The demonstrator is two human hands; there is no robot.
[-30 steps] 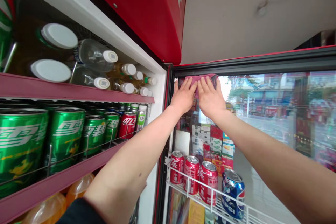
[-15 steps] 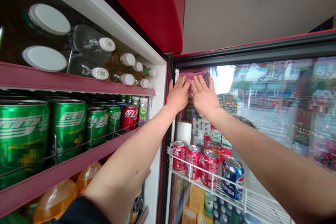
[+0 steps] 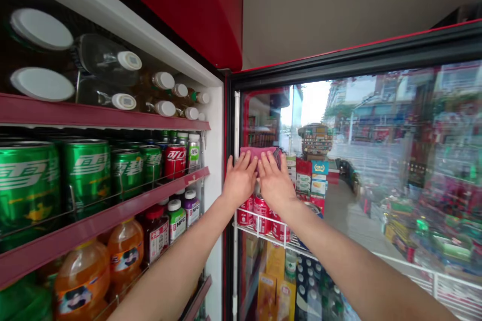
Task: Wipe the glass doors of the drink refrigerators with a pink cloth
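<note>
A folded pink cloth (image 3: 256, 151) lies against the glass door (image 3: 361, 160), near its hinge side and just above the wire door rack (image 3: 258, 225); the left hand (image 3: 241, 180) and right hand (image 3: 276, 183) lie flat over it side by side, fingers spread, neither pinching it so far as shows; held by pressure alone, the cloth could slip or bunch if either palm eased off.

Below the hands, the rack holds red cans (image 3: 261, 213) and a blue can (image 3: 314, 209) mostly hidden by the right forearm; a low sweep of the wrists might knock a can, since only a thin rail fronts them; pushing hard near the hinge could also swing the door.

Beyond the left arm, the cooler (image 3: 214, 140) has three stocked levels in view; white-capped bottles (image 3: 109, 57) lie on the top one; the middle carries upright green cans (image 3: 88, 168), a red can and small bottles; the lower holds orange drink bottles (image 3: 126, 248) and NFC bottles (image 3: 176, 223), within reach of a stray elbow.
</note>
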